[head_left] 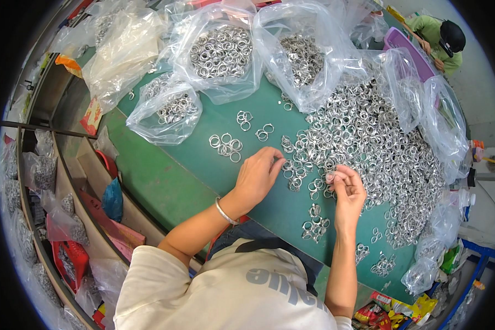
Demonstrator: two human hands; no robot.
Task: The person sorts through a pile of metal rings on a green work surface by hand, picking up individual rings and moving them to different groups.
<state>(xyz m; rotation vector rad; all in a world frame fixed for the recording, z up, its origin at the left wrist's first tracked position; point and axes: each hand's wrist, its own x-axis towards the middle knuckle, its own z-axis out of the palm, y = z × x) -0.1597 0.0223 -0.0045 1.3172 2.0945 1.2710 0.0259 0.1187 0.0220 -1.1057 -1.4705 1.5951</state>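
Ring (330, 177) pinched upright in right hand (347, 190); left hand (257, 177) fingers curled on pile.

The green table (165, 176) serves as the landmark. At its far edge sit several clear plastic bags of metal rings — one at the far middle (220, 52), another just right of it (305, 55), a smaller one nearer the left edge (168, 110). A crumpled, paler bag (124, 52) lies at the far left corner. Beyond the table's far right corner a purple tray (410, 55) shows, and past it a person in a green top and dark cap (443, 41). Left of the table, wooden shelves (71, 181) hold small bags, a blue pouch (113, 201) and a red basket (71, 261). Snack packets (390, 313) lie off the near right corner.
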